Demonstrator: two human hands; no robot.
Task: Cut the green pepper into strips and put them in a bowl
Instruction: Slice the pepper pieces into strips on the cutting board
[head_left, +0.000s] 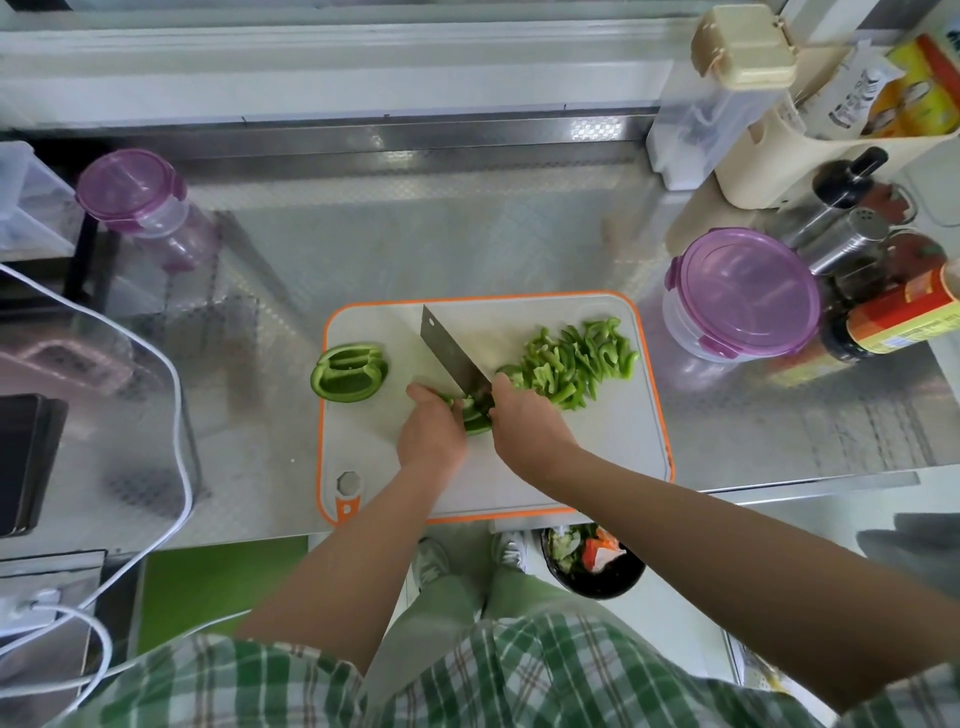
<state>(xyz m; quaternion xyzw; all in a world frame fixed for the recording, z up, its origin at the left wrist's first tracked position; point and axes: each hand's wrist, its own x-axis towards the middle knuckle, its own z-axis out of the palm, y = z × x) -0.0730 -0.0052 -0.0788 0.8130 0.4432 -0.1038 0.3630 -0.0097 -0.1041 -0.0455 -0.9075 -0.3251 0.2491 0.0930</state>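
Head: pepper strips near lidded tub

Stock on my patterned steel counter:
- Round clear plastic tub with purple clip lid, at 3 o'clock.
- Brown bottle with red-orange label, at 3 o'clock, just beside the tub.
- Steel shaker with perforated top, at 2 o'clock.
- Cream plastic caddy holding packets, at 1 o'clock.
- Tall clear canister with beige lid, at 1 o'clock, beside the caddy.
- Clear plastic jar with purple lid, at 10 o'clock.
- White cable, at 9 o'clock.

Below my counter edge:
- Black bin of vegetable scraps, at 5 o'clock.
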